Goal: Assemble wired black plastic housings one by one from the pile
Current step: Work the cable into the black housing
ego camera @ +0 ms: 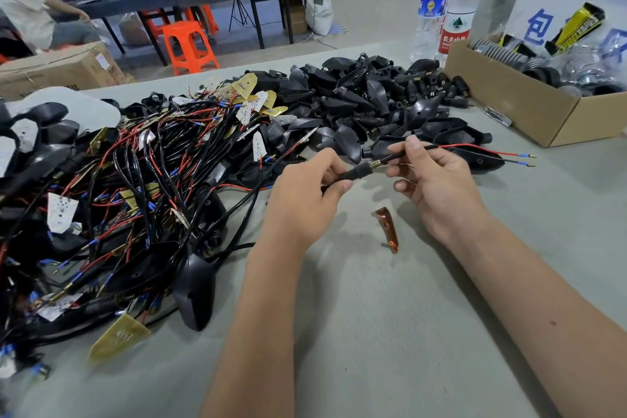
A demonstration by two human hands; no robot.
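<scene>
Left hand (305, 195) fingers curled around black stem (353, 174), held above grey worktop (390, 332). Right hand (437, 180) fingers pinched on sheathed wire (420, 149) just beside stem's spring end; red and black leads trailing right. Wired housing pile (142, 180) at left, bare black housings (356, 102) behind. Amber lens (387, 228) lying below hands.

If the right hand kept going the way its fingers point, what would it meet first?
The right hand points left along the black stem, so it would probably meet the left hand gripping that stem's other end. Depth looks about level, though one view cannot confirm it.
</scene>
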